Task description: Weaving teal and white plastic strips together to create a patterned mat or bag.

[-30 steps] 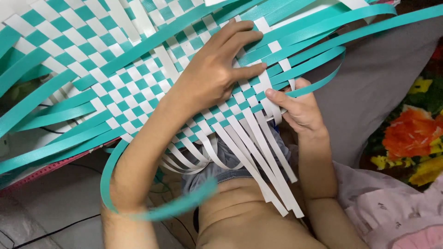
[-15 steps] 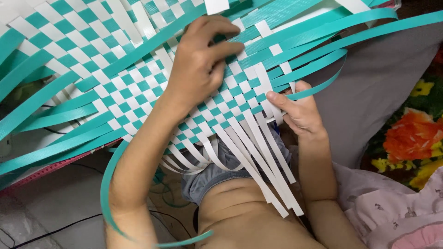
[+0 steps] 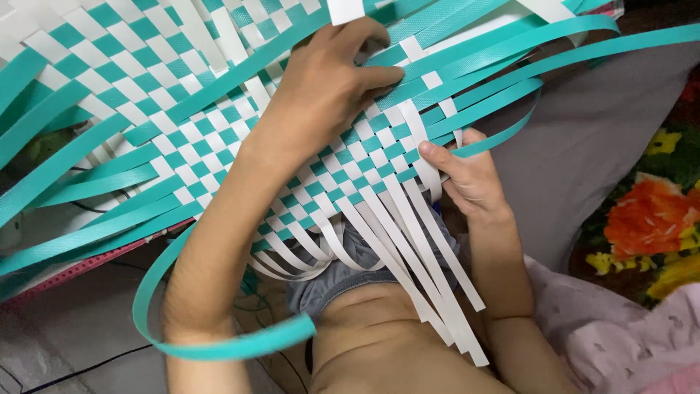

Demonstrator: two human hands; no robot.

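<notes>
A flat woven mat (image 3: pixel 182 124) of teal and white plastic strips lies across my lap in a checker pattern. My left hand (image 3: pixel 328 84) presses down on the weave near its upper middle, fingers curled over teal strips (image 3: pixel 496 62) that run off to the upper right. My right hand (image 3: pixel 467 175) sits at the mat's right edge, thumb on top, pinching a white strip (image 3: pixel 426 157) and the edge of the weave. Loose white strip ends (image 3: pixel 430 277) hang down over my lap.
A loose teal strip (image 3: pixel 219 343) loops under my left forearm. Grey cloth (image 3: pixel 605 146) lies to the right, with a flowered fabric (image 3: pixel 649 219) and pink cloth (image 3: pixel 627 343) beyond it. Bare floor (image 3: pixel 80 335) shows at the lower left.
My left hand has slid up and to the left across the weave. The looping teal strip has dropped lower around my forearm. My right hand stays at the mat's edge.
</notes>
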